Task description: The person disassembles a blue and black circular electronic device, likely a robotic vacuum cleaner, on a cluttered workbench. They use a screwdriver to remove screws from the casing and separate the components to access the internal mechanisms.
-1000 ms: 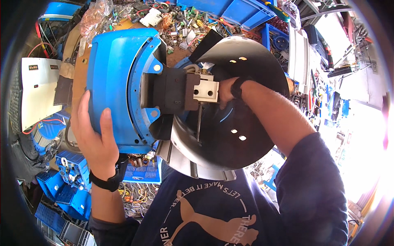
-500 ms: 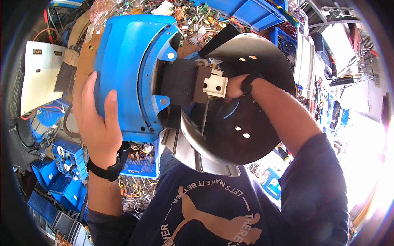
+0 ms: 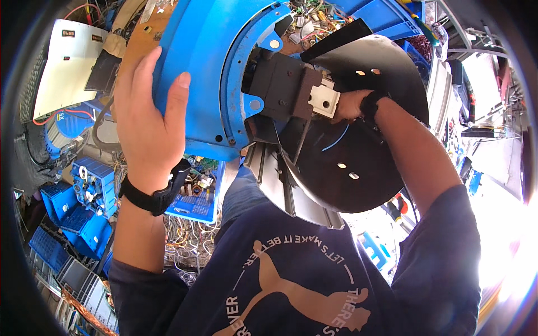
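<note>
My worktop (image 3: 137, 47) shows as a brown patch behind what I hold; a heap of small electronic parts and wires (image 3: 314, 14) litters its far end; a white flat box (image 3: 67, 64) lies at its left beside a dark flat piece (image 3: 103, 70); blue bins (image 3: 78, 196) sit lower left; a blue tray (image 3: 196, 199) rests over tangled wires (image 3: 188, 241).

Bright daylight, right-edge glare, fisheye-bent rim.
</note>
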`<state>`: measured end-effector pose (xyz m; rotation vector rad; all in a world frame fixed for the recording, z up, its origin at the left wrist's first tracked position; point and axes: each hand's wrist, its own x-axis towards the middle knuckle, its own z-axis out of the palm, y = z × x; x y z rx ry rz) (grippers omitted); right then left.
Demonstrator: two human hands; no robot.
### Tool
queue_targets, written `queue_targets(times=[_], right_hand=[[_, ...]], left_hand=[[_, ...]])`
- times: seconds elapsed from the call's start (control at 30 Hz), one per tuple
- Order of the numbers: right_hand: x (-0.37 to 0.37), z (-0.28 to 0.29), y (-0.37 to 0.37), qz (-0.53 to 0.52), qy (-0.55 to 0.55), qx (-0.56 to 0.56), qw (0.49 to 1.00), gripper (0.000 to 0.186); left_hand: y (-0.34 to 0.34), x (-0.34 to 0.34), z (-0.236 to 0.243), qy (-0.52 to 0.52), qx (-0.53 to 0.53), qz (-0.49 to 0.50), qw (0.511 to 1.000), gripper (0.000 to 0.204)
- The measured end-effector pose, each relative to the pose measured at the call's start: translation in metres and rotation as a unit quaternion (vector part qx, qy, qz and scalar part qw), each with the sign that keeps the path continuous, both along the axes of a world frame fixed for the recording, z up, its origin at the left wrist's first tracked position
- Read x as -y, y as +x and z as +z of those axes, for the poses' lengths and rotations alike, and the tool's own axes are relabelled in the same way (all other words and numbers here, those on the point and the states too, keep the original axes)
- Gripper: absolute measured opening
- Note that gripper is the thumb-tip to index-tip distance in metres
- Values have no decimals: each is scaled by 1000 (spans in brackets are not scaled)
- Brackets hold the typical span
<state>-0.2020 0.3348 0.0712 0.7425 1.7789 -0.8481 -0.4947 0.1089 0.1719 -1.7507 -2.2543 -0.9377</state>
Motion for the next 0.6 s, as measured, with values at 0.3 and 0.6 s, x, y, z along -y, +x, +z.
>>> queue_targets(times=[0.3, 0.6], right_hand=[[10, -10, 4, -33, 64, -64, 995, 57], [-3, -18, 1, 84, 63, -58, 993, 49]], left_hand=[[2, 2, 5, -59, 18, 8, 998, 43], [18, 5, 59, -116, 13, -123, 986, 33]])
